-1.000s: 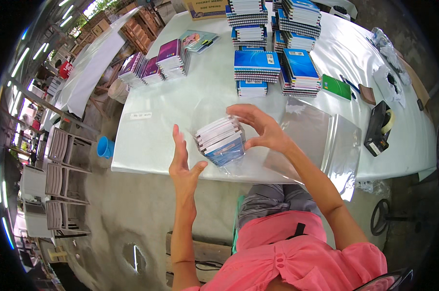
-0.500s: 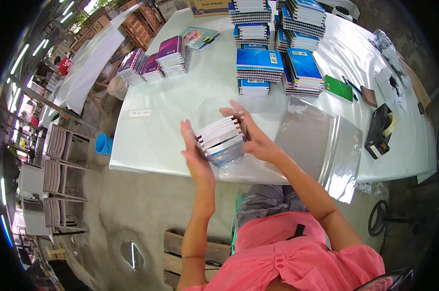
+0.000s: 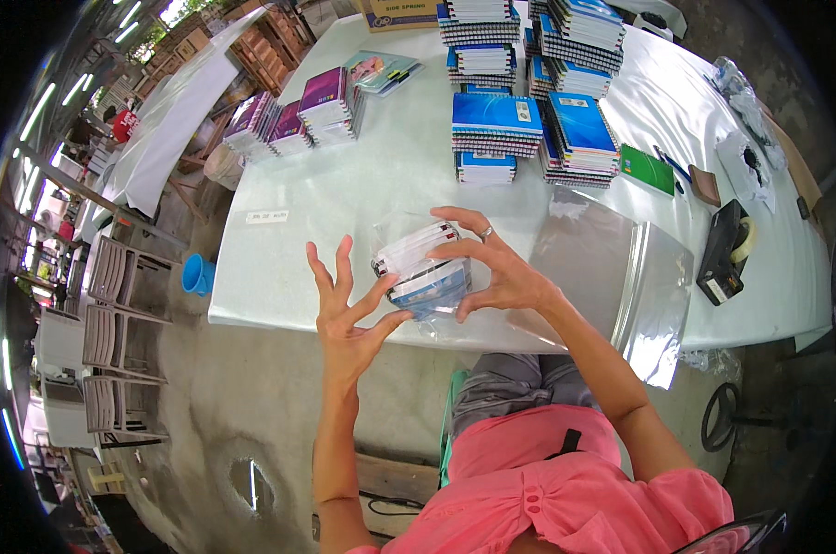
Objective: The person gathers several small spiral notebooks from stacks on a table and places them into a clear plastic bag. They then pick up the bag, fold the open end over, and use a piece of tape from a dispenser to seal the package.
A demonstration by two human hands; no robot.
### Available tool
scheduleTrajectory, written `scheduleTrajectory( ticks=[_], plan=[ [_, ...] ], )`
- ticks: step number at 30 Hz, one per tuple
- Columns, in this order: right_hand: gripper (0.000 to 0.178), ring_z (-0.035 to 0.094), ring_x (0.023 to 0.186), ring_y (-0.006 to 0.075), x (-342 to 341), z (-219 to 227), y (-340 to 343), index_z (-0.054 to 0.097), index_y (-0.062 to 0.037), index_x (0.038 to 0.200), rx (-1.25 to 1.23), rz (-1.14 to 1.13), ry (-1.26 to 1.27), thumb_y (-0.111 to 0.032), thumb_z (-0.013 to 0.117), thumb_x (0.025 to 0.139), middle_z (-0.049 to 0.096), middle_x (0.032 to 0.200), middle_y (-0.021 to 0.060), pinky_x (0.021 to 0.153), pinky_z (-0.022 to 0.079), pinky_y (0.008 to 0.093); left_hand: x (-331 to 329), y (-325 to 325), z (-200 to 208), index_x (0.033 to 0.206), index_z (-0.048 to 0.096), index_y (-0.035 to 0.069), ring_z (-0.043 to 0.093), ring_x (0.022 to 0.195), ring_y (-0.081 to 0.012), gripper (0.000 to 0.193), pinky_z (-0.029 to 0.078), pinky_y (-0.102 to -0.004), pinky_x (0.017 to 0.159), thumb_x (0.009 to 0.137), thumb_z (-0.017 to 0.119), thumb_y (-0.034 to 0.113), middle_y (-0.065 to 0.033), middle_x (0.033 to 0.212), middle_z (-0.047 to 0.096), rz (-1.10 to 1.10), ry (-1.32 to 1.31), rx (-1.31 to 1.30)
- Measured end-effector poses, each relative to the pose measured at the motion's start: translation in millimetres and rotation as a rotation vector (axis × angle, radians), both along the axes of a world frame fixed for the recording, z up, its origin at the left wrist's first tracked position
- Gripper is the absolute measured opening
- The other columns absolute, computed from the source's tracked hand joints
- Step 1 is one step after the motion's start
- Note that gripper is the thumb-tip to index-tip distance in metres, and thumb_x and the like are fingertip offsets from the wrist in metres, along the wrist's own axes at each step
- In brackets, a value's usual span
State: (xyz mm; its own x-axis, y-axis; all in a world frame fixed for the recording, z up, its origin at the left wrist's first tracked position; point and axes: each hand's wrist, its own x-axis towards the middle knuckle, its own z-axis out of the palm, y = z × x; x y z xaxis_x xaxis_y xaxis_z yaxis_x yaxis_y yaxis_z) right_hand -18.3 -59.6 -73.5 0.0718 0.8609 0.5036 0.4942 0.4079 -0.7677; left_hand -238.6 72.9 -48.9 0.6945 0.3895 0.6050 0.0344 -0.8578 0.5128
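A stack of notebooks (image 3: 420, 251) in a clear plastic bag (image 3: 441, 297) lies near the front edge of the table, white page edges up and some blue at the near side. My left hand (image 3: 348, 319) is at its left, thumb and forefinger at the near left corner and the other fingers spread upward. From the right, my right hand (image 3: 510, 277) curves round the stack, its forefinger over the top and its thumb at the near right corner. A ring shows on one finger. The stack's underside is hidden.
Flat clear plastic bags (image 3: 589, 268) lie to the right, near a black tape dispenser (image 3: 721, 254). Tall piles of blue spiral notebooks (image 3: 496, 115) stand at the back, purple notebooks (image 3: 324, 97) at back left. A green notebook (image 3: 646, 170) lies right of the blue piles.
My left hand has opened and shifted from the stack's side to its near corner. My right hand's fingers have come over the top. The stack has tilted slightly and the plastic lies closer over it.
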Motion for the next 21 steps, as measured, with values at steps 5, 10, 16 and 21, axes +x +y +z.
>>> scheduleTrajectory(
  ticks=[5, 10, 16, 21],
  plan=[
    [0.083, 0.024, 0.139, 0.0339, 0.4, 7.4, -4.1, 0.057, -0.0247, 0.125, 0.074, -0.021, 0.155, -0.04, 0.09, 0.051, 0.026, 0.152, 0.0086, 0.113, 0.026, 0.0487, 4.1, -6.8, 5.6, 0.114, 0.072, 0.015, 0.01, 0.147, -0.0388, 0.063, 0.026, -0.0504, 0.112, 0.053, 0.089, 0.019, -0.0151, 0.153, 0.034, -0.02, -0.131, -0.232],
    [0.083, 0.022, 0.14, 0.0343, -0.5, 13.9, -3.1, 0.058, -0.0248, 0.123, -0.035, -0.031, -0.096, -0.042, 0.09, 0.049, 0.023, 0.153, 0.0086, 0.113, 0.026, 0.0489, 6.9, -3.0, -5.9, 0.115, 0.071, 0.015, 0.011, 0.147, -0.0378, 0.065, 0.028, -0.0504, 0.112, 0.053, 0.089, 0.02, -0.0146, 0.152, 0.035, -0.048, -0.08, -0.264],
    [0.077, 0.021, 0.14, 0.0343, 1.3, 22.4, -5.8, 0.06, -0.0243, 0.12, -0.039, 0.022, -0.012, -0.043, 0.09, 0.051, 0.023, 0.153, 0.0094, 0.112, 0.026, 0.0485, 11.4, 5.0, 15.8, 0.116, 0.071, 0.014, 0.018, 0.146, -0.0351, 0.065, 0.032, -0.0468, 0.111, 0.053, 0.089, 0.015, -0.014, 0.151, 0.037, -0.072, 0.064, -0.091],
    [0.073, 0.023, 0.14, 0.0332, -11.6, 33.1, 0.7, 0.06, -0.0224, 0.118, 0.019, -0.028, -0.182, -0.035, 0.091, 0.053, 0.027, 0.151, 0.01, 0.112, 0.026, 0.0479, 13.1, -3.0, 3.1, 0.121, 0.065, 0.004, 0.028, 0.143, -0.0327, 0.065, 0.031, -0.0459, 0.111, 0.059, 0.085, 0.007, -0.0212, 0.149, 0.038, -0.135, -0.132, -0.44]
  ],
)
